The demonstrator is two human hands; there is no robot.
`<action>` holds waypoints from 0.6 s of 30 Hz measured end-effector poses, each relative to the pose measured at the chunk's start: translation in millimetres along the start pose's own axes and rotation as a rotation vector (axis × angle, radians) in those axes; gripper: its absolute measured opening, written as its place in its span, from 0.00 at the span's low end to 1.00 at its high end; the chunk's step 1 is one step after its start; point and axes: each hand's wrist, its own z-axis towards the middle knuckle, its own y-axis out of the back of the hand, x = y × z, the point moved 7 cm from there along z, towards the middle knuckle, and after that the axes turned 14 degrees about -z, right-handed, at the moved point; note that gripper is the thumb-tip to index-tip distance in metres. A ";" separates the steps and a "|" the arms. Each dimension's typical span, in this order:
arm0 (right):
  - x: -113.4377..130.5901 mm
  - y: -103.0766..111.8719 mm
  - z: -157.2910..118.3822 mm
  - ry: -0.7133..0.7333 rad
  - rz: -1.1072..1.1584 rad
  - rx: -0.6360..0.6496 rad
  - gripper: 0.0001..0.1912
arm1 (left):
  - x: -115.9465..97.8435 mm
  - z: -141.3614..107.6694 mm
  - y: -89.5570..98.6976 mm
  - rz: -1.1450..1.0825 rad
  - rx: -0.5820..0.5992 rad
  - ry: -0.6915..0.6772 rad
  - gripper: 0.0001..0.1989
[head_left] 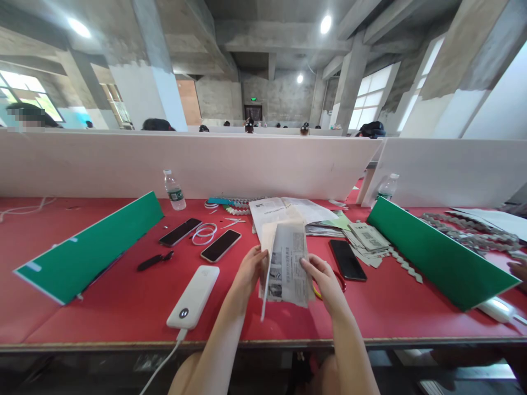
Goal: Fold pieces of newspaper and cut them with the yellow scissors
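A folded piece of newspaper is held up over the red table between my two hands. My left hand pinches its left edge, where a pale layer stands apart from the printed sheet. The fingers of my right hand are closed on its right edge. Behind it lie larger open newspaper sheets on a stack of papers. Cut newspaper pieces are piled to the right, beside a black phone. Yellow and red handles, partly hidden, show by my right hand.
On the left of the red table lie a white power bank, two phones, a folding knife and a coiled white cable. Green boards stand at both sides. White partition and bottle are behind.
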 end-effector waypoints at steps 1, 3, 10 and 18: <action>-3.9 4.4 2.1 -0.006 -0.015 -0.029 0.16 | -2.9 1.0 3.0 -0.011 -0.020 -0.015 0.15; -11.8 10.6 6.0 -0.032 -0.019 -0.086 0.18 | -10.2 2.0 6.7 -0.004 -0.062 -0.078 0.15; -12.0 9.1 15.4 0.154 -0.155 -0.122 0.19 | -21.4 0.1 -2.6 0.082 -0.037 -0.256 0.13; -10.6 10.9 26.4 0.291 -0.472 -0.163 0.07 | -15.2 4.4 6.2 0.156 -0.042 -0.174 0.13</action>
